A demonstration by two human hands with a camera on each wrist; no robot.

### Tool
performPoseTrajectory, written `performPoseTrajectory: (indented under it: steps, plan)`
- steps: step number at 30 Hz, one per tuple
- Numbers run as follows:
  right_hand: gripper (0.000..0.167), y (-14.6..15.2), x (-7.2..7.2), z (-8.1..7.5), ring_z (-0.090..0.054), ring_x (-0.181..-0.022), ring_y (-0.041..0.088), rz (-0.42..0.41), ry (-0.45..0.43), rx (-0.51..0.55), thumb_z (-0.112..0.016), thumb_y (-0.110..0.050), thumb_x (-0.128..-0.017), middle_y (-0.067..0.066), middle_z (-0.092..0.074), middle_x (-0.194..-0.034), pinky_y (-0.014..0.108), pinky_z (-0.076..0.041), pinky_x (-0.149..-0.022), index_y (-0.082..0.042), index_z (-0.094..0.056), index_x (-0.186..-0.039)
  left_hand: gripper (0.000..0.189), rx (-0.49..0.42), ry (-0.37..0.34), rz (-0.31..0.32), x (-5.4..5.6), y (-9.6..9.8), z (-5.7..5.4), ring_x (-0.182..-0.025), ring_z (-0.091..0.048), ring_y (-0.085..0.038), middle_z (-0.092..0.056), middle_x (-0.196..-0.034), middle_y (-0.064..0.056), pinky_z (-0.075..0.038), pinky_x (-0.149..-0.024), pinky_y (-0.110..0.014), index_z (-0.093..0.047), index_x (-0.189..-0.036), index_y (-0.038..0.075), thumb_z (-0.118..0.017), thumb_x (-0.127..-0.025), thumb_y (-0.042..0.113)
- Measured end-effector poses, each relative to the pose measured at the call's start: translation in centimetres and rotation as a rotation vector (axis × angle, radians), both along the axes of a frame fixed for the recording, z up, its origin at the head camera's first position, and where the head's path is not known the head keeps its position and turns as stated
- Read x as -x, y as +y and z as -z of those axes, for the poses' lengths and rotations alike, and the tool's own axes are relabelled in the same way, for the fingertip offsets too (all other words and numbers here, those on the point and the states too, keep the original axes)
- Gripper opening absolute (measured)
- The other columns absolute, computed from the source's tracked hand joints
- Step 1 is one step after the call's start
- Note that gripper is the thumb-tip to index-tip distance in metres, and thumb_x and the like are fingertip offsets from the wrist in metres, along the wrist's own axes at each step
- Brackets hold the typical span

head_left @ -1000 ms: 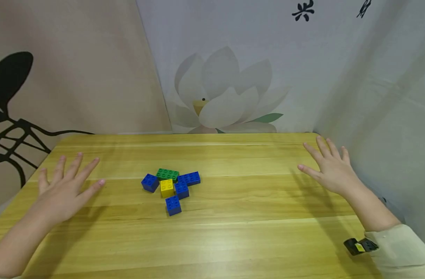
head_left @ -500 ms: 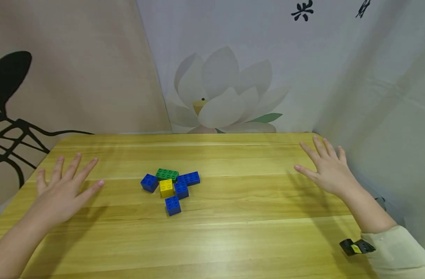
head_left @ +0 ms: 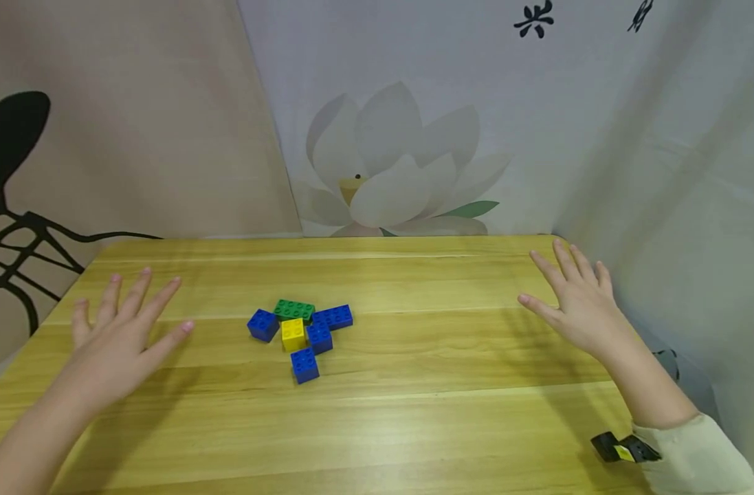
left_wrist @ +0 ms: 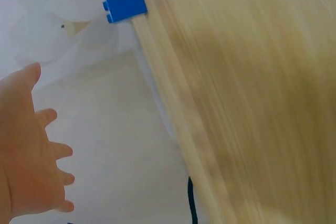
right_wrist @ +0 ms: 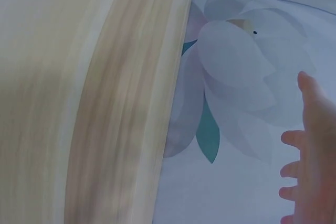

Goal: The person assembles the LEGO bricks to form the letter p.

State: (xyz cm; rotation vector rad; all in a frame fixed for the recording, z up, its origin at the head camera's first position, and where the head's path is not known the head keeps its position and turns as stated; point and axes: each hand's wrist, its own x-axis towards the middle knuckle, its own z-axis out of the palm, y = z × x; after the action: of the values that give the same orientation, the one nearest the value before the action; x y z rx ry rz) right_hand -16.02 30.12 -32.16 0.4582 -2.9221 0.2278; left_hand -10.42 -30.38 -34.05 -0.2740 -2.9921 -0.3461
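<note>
Building blocks lie in a loose cluster left of the table's middle in the head view. A green block [head_left: 294, 310] is at the back, with a yellow block [head_left: 293, 335] in front of it. One blue block [head_left: 262, 325] sits to the left, a longer blue block [head_left: 334, 317] to the right, and two more blue ones nearer the front. My left hand [head_left: 119, 344] hovers over the table left of the cluster, fingers spread, holding nothing. Far to the right, my right hand [head_left: 581, 306] is likewise spread above the table and holds nothing.
The wooden table [head_left: 414, 426] reaches back to a pale curtain [head_left: 414, 151] printed with a lotus. Another curtain hangs along the right side. A black strap piece with a yellow patch [head_left: 624, 450] sits at the right sleeve [head_left: 692, 454].
My left hand has shifted slightly to the right in the head view, and my right hand slightly left. The blocks keep their arrangement; the whole view has drifted a little.
</note>
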Motion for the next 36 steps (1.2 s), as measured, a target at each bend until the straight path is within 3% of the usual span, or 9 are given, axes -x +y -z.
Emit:
performPoseTrajectory:
  steps: [16,26,36]
  plan:
    - [0.076,-3.1,-1.7,0.1,-0.004,-0.142,0.039,-0.071,0.099,0.122,-0.053,-0.051,-0.094,0.019,-0.009,-0.157,0.062,0.0,-0.107,-0.013,-0.023,-0.153,0.071,-0.15,0.096,0.053,-1.0,3.0,-0.1,-0.139,0.02,-0.037,0.008,-0.158,-0.011,0.026,-0.097,-0.058,-0.011,-0.155,0.019,-0.049,-0.099,0.04]
    - [0.07,-5.6,-2.3,0.9,-0.015,-0.139,0.041,-0.179,0.197,0.292,-0.054,-0.048,-0.095,0.018,-0.02,-0.155,0.063,-0.007,-0.107,-0.011,-0.032,-0.15,0.071,-0.321,0.154,0.141,-1.5,4.8,0.9,-0.141,0.007,-0.041,-0.005,-0.158,-0.016,0.02,-0.101,-0.06,-0.018,-0.154,0.016,-0.057,-0.096,0.028]
    - [0.065,-8.7,-2.3,2.0,-0.023,-0.137,0.036,-0.26,0.2,0.463,-0.059,-0.043,-0.094,0.014,-0.029,-0.151,0.066,-0.021,-0.1,-0.011,-0.038,-0.147,0.077,-0.47,0.203,0.205,-2.1,6.4,1.7,-0.141,-0.008,-0.041,-0.02,-0.155,-0.015,0.009,-0.104,-0.063,-0.027,-0.152,0.017,-0.069,-0.088,0.019]
